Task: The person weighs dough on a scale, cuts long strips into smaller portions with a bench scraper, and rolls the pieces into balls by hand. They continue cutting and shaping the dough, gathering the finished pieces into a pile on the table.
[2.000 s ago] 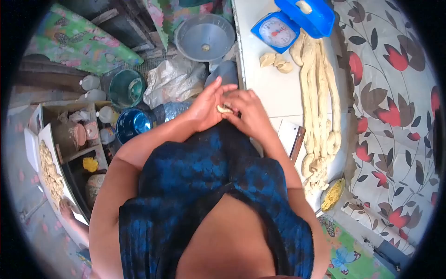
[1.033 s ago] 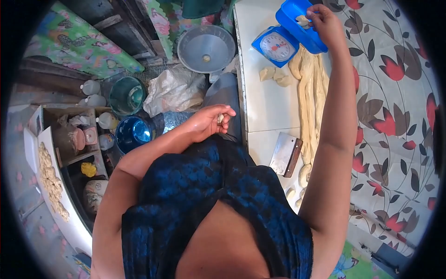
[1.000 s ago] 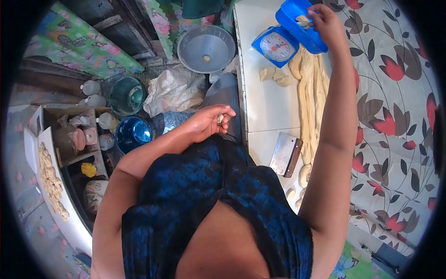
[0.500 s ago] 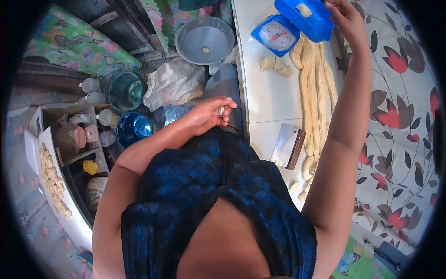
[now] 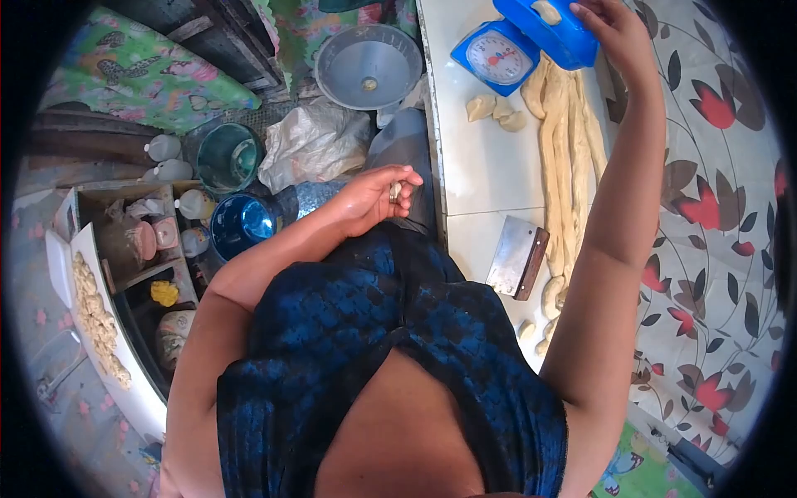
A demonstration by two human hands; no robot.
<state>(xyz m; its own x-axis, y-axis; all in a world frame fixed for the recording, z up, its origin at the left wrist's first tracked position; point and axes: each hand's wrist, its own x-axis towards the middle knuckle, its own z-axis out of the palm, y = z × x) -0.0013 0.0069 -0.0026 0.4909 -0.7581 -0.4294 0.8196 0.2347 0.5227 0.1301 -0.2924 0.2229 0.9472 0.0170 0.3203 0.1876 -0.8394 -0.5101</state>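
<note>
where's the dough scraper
In the head view, the dough scraper lies on the white tiled table, just left of the long dough strips.

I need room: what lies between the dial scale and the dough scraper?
Dough pieces near the dial scale, then bare tile to the dough scraper, in the head view.

Clock refs = whole view. Grey basin at 12, crumpled plastic sack at 11. Green bucket at 10, blue bucket at 9, just below it. Two whitish jugs at 10, left of green bucket. Open wooden cabinet at 9, yellow bundle inside. Butterfly-print cloth at 10. Tulip-print sheet spans 2 to 4.
</note>
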